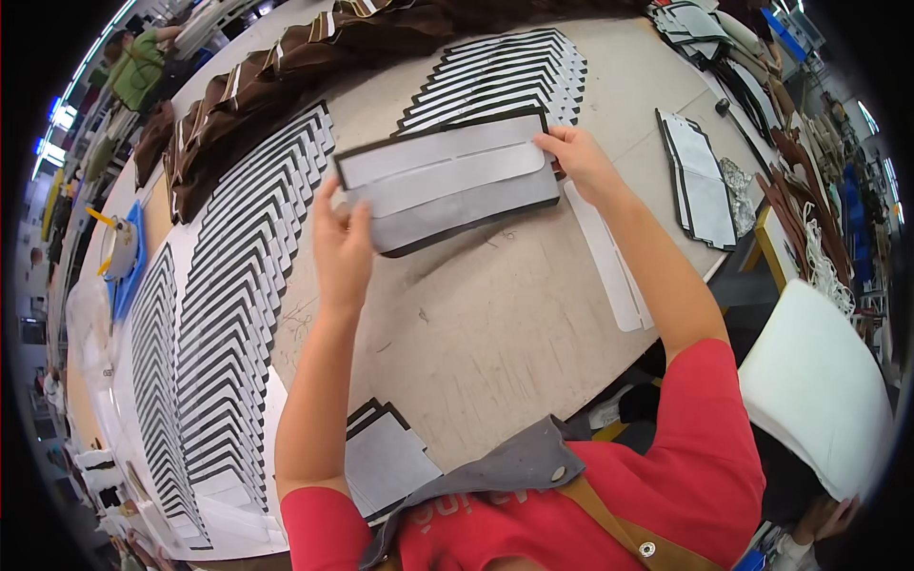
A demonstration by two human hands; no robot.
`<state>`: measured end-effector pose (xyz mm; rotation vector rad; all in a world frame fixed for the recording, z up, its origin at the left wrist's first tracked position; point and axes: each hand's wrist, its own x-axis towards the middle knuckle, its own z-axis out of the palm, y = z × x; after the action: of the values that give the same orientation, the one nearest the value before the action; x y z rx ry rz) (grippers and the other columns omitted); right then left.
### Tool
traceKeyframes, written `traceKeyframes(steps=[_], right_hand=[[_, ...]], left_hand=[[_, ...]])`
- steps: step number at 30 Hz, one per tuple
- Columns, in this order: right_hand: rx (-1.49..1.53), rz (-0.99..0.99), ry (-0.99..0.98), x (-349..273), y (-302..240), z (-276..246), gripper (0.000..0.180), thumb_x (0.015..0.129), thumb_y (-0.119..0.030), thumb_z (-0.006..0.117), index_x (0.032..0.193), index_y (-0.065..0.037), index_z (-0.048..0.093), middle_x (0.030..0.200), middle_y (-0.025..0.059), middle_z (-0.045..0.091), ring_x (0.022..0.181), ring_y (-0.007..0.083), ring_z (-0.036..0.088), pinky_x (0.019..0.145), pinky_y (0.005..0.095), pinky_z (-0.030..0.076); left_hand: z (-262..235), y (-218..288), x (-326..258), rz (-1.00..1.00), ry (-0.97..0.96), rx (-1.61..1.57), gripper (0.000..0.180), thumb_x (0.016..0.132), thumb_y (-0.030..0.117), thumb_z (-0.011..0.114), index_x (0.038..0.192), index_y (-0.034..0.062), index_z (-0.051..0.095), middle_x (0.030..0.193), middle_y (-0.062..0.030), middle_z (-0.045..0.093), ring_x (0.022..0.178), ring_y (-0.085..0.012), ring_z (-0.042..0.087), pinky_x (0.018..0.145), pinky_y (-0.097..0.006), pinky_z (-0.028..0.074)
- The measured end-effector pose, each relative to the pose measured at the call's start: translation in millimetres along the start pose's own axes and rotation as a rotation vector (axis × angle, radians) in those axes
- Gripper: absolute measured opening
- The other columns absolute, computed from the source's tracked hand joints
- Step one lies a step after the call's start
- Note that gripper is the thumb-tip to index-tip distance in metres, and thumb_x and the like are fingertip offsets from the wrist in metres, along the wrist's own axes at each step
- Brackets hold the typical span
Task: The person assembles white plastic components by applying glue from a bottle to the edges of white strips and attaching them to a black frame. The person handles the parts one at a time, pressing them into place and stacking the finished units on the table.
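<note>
Both hands, left (343, 249) at 9 o'clock, right (578, 157) at 3, pinch the grey panel (447, 181) ends; looks light, floppy, best held edgewise.

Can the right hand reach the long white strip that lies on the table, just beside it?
Probably yes. The white strip lies bare on the table just below the right hand, nothing covers it; but that hand now holds the grey panel.

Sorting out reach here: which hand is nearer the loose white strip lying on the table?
Right. The right hand grips the grey panel at its end just above the white strip; the left hand holds the panel's opposite end, farther away.
</note>
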<state>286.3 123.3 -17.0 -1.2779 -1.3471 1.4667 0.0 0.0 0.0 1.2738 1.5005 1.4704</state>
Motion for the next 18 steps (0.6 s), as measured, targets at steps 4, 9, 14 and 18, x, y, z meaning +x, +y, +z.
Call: traceKeyframes(steps=[4, 9, 14, 18], right_hand=[[-0.367, 0.054, 0.153, 19, -3, -10, 0.023, 0.078, -0.023, 0.062, 0.085, -0.001, 0.061, 0.072, 0.0067, 0.061, 0.061, 0.0127, 0.057, 0.054, 0.0276, 0.046], [-0.671, 0.023, 0.175, 31, -3, -19, 0.024, 0.074, -0.023, 0.064, 0.077, 0.0, 0.06, 0.068, 0.0094, 0.061, 0.059, 0.016, 0.057, 0.053, 0.0305, 0.045], [-0.677, -0.047, 0.177, 40, 9, -26, 0.025, 0.073, -0.024, 0.066, 0.075, 0.0, 0.06, 0.066, 0.0098, 0.06, 0.058, 0.0177, 0.057, 0.055, 0.0303, 0.046], [-0.709, -0.1, 0.191, 40, 10, -22, 0.025, 0.073, -0.024, 0.066, 0.075, 0.0, 0.059, 0.066, 0.0096, 0.06, 0.058, 0.0175, 0.056, 0.055, 0.0298, 0.045]], left_hand=[[27, -24, 4, -0.039, -0.002, 0.365, 0.049, 0.084, 0.006, 0.053, 0.128, 0.0033, 0.033, 0.063, -0.0071, 0.05, 0.054, -0.0194, 0.047, 0.055, -0.031, 0.041], [29, -27, 9, -0.002, -0.05, 0.485, 0.04, 0.082, 0.006, 0.054, 0.12, 0.0029, 0.041, 0.061, -0.0098, 0.047, 0.055, -0.0232, 0.048, 0.057, -0.034, 0.041], [25, -32, 12, 0.079, -0.086, 0.575, 0.025, 0.083, 0.009, 0.055, 0.107, 0.0035, 0.053, 0.06, -0.0056, 0.046, 0.05, -0.0151, 0.046, 0.05, -0.03, 0.039], [25, -35, 11, 0.133, -0.074, 0.595, 0.021, 0.083, 0.01, 0.055, 0.102, 0.0026, 0.055, 0.057, -0.0075, 0.045, 0.052, -0.0175, 0.047, 0.051, -0.032, 0.039]])
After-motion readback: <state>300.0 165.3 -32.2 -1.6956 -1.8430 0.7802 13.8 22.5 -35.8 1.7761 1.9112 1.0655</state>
